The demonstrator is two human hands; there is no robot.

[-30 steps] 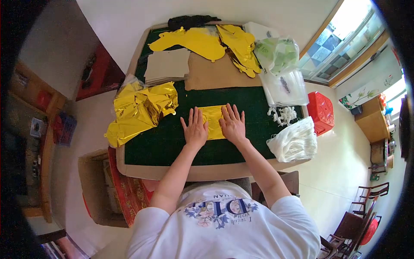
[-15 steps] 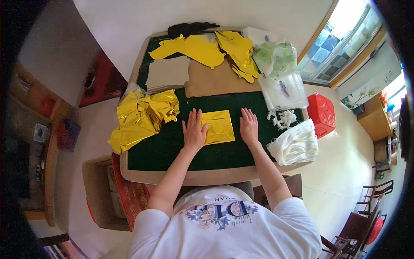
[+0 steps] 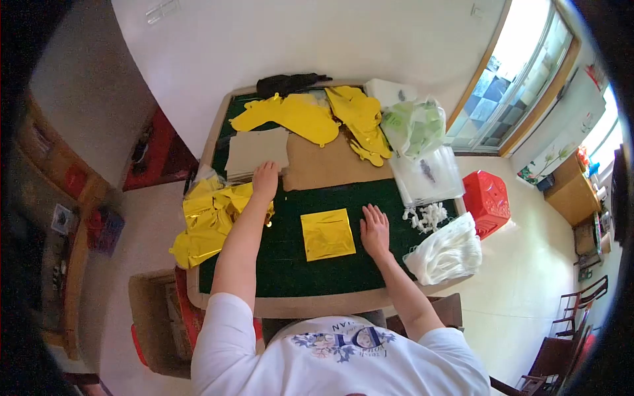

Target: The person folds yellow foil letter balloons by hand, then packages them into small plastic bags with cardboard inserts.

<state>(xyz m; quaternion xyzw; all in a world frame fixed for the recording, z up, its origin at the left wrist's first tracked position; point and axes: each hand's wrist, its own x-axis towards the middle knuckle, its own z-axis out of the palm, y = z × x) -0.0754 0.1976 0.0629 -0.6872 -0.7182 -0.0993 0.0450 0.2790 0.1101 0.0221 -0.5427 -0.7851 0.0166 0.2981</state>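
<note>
A folded gold foil packet [image 3: 328, 235] lies flat on the dark green tabletop [image 3: 297, 280], untouched by either hand. My left hand [image 3: 265, 181] is stretched forward, its fingertips over the near right edge of a stack of grey-brown cardboard sheets [image 3: 256, 150]. Its fingers are extended, and I see nothing held in them. To the right of the packet, my right hand [image 3: 375, 231] rests palm down on the green surface with fingers spread. Below my left forearm is a crumpled heap of gold foil [image 3: 205, 221], partly covered by that arm.
Flat gold foil shapes [image 3: 304, 117] and a brown cardboard sheet [image 3: 323, 162] lie at the back. Clear plastic bags [image 3: 429, 175], small white pieces [image 3: 426, 216] and a white thread bundle [image 3: 449, 251] line the right side. A red stool [image 3: 485, 203] stands beyond.
My left hand has left the gold packet and moved forward to the cardboard stack. My right hand still lies beside the packet. The camera view has tilted upward.
</note>
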